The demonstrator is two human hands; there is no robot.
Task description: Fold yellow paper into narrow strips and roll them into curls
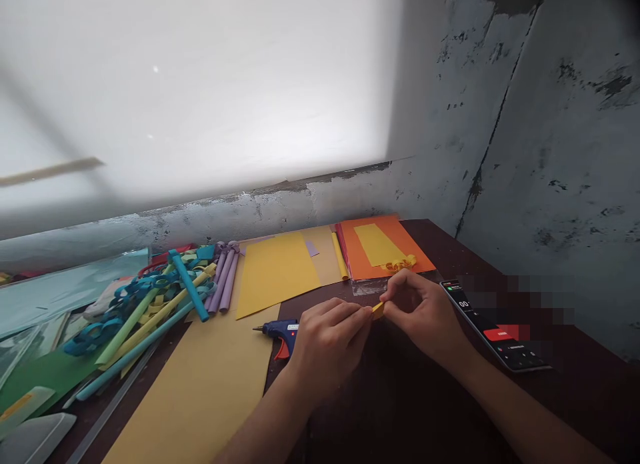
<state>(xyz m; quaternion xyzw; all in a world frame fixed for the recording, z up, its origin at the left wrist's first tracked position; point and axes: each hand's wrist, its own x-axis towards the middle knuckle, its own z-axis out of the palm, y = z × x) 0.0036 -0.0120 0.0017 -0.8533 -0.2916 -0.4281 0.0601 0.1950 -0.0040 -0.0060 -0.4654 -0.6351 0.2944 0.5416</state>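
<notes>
Between my two hands is a small yellow paper strip (378,311), partly hidden by the fingers. My left hand (330,334) is closed, pinching the strip's left end. Thumb and forefinger of my right hand (420,314) pinch its other end. A blue glue gun (281,329) with an orange trigger lies just left of my left hand, a red light showing on its body. Beyond my right hand, curled yellow paper strips (400,263) rest on an orange sheet (417,247), beside a yellow paper piece (375,244).
A large yellow sheet (277,271) and tan paper (200,377) cover the table's middle and left. Purple paper tubes (229,281), a blue tube (189,287) and curled strips crowd the left side. A phone (493,331) lies right of my right hand. A wall stands behind.
</notes>
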